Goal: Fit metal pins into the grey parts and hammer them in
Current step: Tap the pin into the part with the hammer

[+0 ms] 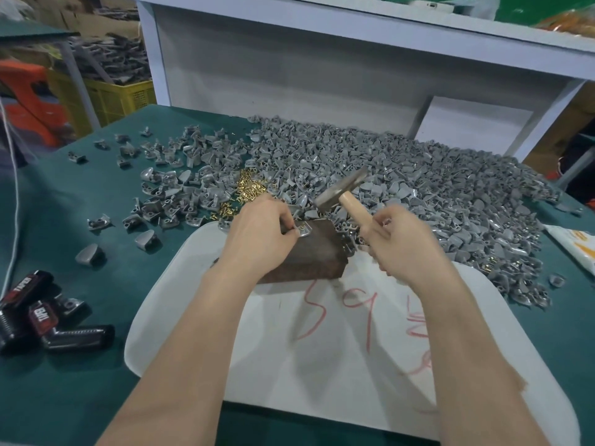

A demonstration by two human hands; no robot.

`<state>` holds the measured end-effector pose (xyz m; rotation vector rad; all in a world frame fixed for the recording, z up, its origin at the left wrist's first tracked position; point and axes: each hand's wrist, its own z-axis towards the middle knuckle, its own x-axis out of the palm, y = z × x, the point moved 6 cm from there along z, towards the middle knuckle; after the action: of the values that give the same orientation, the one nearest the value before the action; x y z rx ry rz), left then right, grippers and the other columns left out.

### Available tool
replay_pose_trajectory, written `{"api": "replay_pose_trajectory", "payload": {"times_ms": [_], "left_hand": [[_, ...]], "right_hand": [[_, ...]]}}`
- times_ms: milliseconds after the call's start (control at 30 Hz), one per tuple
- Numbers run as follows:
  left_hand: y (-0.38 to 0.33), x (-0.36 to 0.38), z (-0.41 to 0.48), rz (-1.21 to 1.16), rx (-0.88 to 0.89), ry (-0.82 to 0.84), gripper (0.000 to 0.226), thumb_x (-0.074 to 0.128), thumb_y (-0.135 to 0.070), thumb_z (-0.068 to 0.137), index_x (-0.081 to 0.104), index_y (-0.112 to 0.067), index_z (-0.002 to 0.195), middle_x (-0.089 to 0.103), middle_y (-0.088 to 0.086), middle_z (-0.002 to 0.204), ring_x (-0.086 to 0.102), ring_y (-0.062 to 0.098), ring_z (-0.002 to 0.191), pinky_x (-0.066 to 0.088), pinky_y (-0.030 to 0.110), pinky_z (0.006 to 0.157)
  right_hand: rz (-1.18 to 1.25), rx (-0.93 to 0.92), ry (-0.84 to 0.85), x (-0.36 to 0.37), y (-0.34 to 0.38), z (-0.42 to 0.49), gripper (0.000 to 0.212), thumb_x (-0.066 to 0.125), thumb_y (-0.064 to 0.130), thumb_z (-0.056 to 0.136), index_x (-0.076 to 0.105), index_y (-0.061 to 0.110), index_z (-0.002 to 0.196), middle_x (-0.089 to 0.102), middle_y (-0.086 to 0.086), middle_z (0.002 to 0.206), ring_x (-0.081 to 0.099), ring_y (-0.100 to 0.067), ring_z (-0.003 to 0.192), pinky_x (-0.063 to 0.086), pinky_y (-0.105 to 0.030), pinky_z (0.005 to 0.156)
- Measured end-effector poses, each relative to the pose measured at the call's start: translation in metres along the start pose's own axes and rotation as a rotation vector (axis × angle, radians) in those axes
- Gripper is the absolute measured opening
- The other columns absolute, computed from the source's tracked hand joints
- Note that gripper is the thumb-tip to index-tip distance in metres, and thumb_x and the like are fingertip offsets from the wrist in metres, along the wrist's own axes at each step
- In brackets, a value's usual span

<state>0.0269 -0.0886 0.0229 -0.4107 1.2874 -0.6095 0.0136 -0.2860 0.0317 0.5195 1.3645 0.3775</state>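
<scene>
Hands at a workbench covered in dark green felt-like mat [80,365]. Left hand [260,235] pinches one grey part [305,231] with curled fingertips, holding it flat on the top edge of a dark brown wooden block [309,257]. The part is small, matt grey, with a rounded wing shape; a brass-coloured spot shows on its upper face, too small to tell more.

Right hand [401,244] is wrapped round the pale, smooth wooden handle of a hammer [344,189]. The dull metal head is raised above and just behind the block, tilted and motion-blurred, not touching the part.

The block is rectangular with a rough, worn grain. It sits on a white flat plastic board [180,317] with rounded corners and red scribbled marks.

Behind the block is a big heap of grey parts [402,175], cast-looking, with curved shells and lugs with holes. It is dense on the right and thins to scattered singles on the left. A small pile of shiny brass pins [249,187], short and headed, lies among them just beyond the left hand.

Near left on the mat are black ribbed handle pieces [45,320] with red "TAPED" labels. Far left are a yellow slotted plastic crate [119,94] and an orange plastic stool [29,88]. A white panel shelf [322,69] stands behind the bench.
</scene>
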Motion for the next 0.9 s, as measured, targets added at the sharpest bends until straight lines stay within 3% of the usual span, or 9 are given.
{"api": "replay_pose_trajectory", "payload": {"times_ms": [100, 167, 333, 400, 500, 633, 700, 800, 900], "left_hand": [[0.0, 0.0, 0.0, 0.007, 0.003, -0.002, 0.016, 0.068, -0.024, 0.085, 0.058, -0.022, 0.072, 0.05, -0.002, 0.095, 0.048, 0.016, 0.085, 0.037, 0.028, 0.073], [0.0, 0.0, 0.0, 0.0, 0.002, -0.003, 0.018, 0.069, -0.023, 0.084, 0.058, -0.022, 0.071, 0.051, -0.001, 0.092, 0.051, 0.019, 0.084, 0.042, 0.03, 0.074], [0.0, -0.002, 0.0, -0.007, 0.007, 0.003, 0.016, 0.068, -0.015, 0.082, 0.059, -0.02, 0.07, 0.054, 0.0, 0.095, 0.057, 0.023, 0.09, 0.047, 0.033, 0.08], [-0.001, -0.002, -0.001, -0.021, 0.009, 0.002, 0.017, 0.069, -0.016, 0.082, 0.06, -0.02, 0.069, 0.056, 0.0, 0.094, 0.058, 0.023, 0.088, 0.05, 0.035, 0.081], [-0.003, -0.001, 0.0, -0.033, 0.039, 0.004, 0.019, 0.072, -0.018, 0.082, 0.06, -0.02, 0.067, 0.056, 0.0, 0.087, 0.058, 0.021, 0.08, 0.052, 0.035, 0.077], [-0.001, 0.0, 0.0, -0.041, 0.011, -0.009, 0.017, 0.071, -0.017, 0.081, 0.061, -0.019, 0.068, 0.058, 0.001, 0.083, 0.059, 0.023, 0.079, 0.047, 0.03, 0.072], [0.0, -0.001, 0.0, -0.055, 0.004, -0.019, 0.013, 0.071, -0.015, 0.082, 0.065, -0.016, 0.07, 0.057, 0.001, 0.081, 0.057, 0.022, 0.077, 0.046, 0.028, 0.07], [0.001, 0.0, 0.0, -0.062, -0.009, -0.001, 0.015, 0.072, -0.017, 0.083, 0.065, -0.017, 0.069, 0.058, -0.003, 0.067, 0.058, 0.019, 0.069, 0.044, 0.026, 0.065], [-0.002, 0.001, -0.001, -0.054, 0.006, 0.024, 0.017, 0.072, -0.017, 0.083, 0.064, -0.02, 0.068, 0.061, -0.004, 0.065, 0.061, 0.019, 0.067, 0.047, 0.027, 0.061]], "right_hand": [[0.039, -0.148, -0.198, -0.017, 0.012, -0.018, 0.039, 0.053, 0.027, 0.094, 0.051, 0.034, 0.132, 0.068, -0.001, 0.102, 0.058, -0.019, 0.085, 0.039, -0.026, 0.066], [0.048, -0.258, -0.333, -0.027, 0.022, -0.038, 0.043, 0.053, 0.027, 0.094, 0.047, 0.039, 0.135, 0.069, 0.002, 0.099, 0.058, -0.018, 0.079, 0.039, -0.026, 0.067], [-0.158, -0.263, -0.083, -0.007, 0.023, -0.053, 0.046, 0.052, 0.03, 0.094, 0.043, 0.049, 0.134, 0.07, -0.003, 0.104, 0.061, -0.029, 0.088, 0.05, -0.036, 0.078], [-0.128, -0.28, -0.184, -0.02, 0.027, -0.053, 0.046, 0.054, 0.029, 0.093, 0.044, 0.05, 0.133, 0.07, 0.002, 0.107, 0.062, -0.026, 0.088, 0.05, -0.034, 0.077], [0.083, -0.348, -0.413, -0.038, 0.033, -0.059, 0.05, 0.055, 0.023, 0.093, 0.043, 0.048, 0.134, 0.07, 0.006, 0.107, 0.058, -0.013, 0.072, 0.048, -0.026, 0.071], [-0.224, -0.316, -0.075, -0.008, 0.035, -0.058, 0.051, 0.05, 0.03, 0.094, 0.034, 0.057, 0.134, 0.068, 0.003, 0.112, 0.062, -0.024, 0.091, 0.051, -0.034, 0.08], [-0.248, -0.352, -0.146, -0.015, 0.043, -0.057, 0.049, 0.051, 0.03, 0.094, 0.038, 0.056, 0.133, 0.066, 0.009, 0.114, 0.063, -0.021, 0.096, 0.048, -0.033, 0.079], [0.02, -0.354, -0.378, -0.035, 0.045, -0.058, 0.048, 0.053, 0.024, 0.094, 0.042, 0.048, 0.135, 0.068, 0.01, 0.106, 0.061, -0.011, 0.077, 0.046, -0.026, 0.071], [0.169, -0.306, -0.465, -0.042, 0.034, -0.058, 0.047, 0.053, 0.022, 0.094, 0.044, 0.042, 0.136, 0.067, 0.013, 0.101, 0.059, -0.011, 0.078, 0.046, -0.025, 0.075]]}}
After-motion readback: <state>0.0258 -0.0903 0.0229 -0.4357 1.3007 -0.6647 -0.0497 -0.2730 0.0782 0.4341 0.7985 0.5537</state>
